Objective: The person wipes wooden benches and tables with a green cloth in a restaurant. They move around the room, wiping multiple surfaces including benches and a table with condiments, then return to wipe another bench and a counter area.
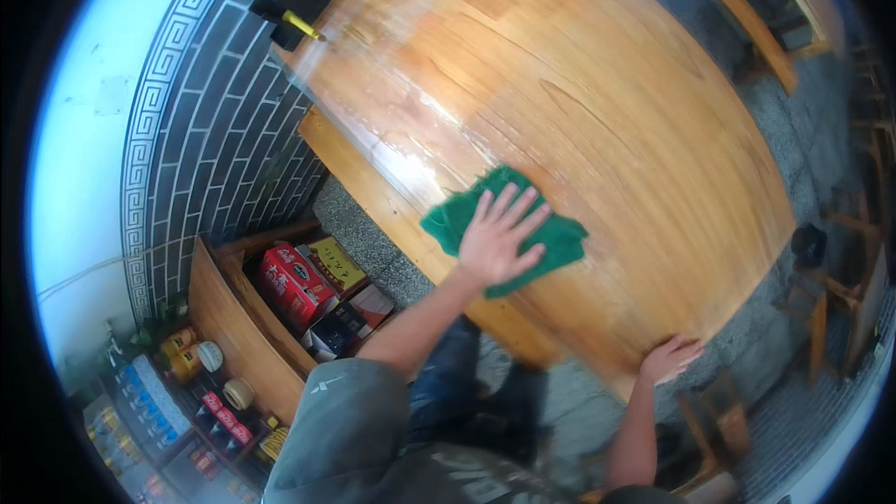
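My left hand (pixel 498 238) lies palm down on a green cloth (pixel 560 241), its fingers spread and its thumb towards the right. The cloth is spread unevenly near the left long edge of a wooden table (pixel 630 154), with frayed threads along its upper rim. Wet, shiny streaks show on the wood above the cloth. At the table's near right corner my right hand (pixel 668 360) rests on the edge, with its fingers a little apart and nothing visible in it. Part of its palm is hidden.
A wooden bench (pixel 371 178) runs along the table's left side. A wooden box (pixel 241 325) with red (pixel 294 283) and yellow cartons stands below left. Bottled drinks (pixel 227 420) fill shelves at the lower left. A yellow-handled brush (pixel 302 24) lies at the far left corner. Wooden stools stand right.
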Motion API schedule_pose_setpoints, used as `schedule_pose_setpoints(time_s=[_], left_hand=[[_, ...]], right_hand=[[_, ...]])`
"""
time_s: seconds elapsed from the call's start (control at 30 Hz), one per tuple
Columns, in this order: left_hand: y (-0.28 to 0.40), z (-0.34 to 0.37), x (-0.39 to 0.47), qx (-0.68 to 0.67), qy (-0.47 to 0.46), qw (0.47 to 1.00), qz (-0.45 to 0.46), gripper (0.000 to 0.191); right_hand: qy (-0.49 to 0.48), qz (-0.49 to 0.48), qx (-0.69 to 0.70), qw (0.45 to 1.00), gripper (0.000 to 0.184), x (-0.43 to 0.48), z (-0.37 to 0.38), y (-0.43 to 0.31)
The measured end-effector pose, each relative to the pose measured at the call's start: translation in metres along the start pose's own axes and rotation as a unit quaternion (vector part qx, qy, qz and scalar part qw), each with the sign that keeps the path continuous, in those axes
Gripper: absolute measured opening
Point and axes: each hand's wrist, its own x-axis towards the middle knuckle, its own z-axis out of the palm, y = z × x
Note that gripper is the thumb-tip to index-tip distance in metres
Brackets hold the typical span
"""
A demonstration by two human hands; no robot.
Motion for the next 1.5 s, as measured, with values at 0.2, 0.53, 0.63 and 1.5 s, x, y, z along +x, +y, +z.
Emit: schedule_pose_setpoints(time_s=[0.2, 0.53, 0.63, 1.5], left_hand=[[-0.120, -0.058, 0.025, 0.087, 0.010, 0.995, -0.051, 0.062], [-0.269, -0.117, 0.061, 0.124, 0.082, 0.974, -0.169, 0.062], [-0.304, -0.127, 0.067, 0.125, 0.100, 0.967, -0.197, 0.061], [-0.420, -0.181, 0.076, 0.190, 0.086, 0.971, -0.115, 0.055]], right_hand=[[0.027, -0.035, -0.030, 0.999, 0.068, 0.009, 0.009, 0.015], [0.054, -0.040, -0.020, 0.998, 0.068, 0.027, 0.030, 0.052], [0.054, -0.040, -0.062, 0.996, 0.067, 0.032, 0.034, 0.061], [0.013, -0.066, 0.064, 0.996, 0.060, 0.051, 0.036, 0.105]])
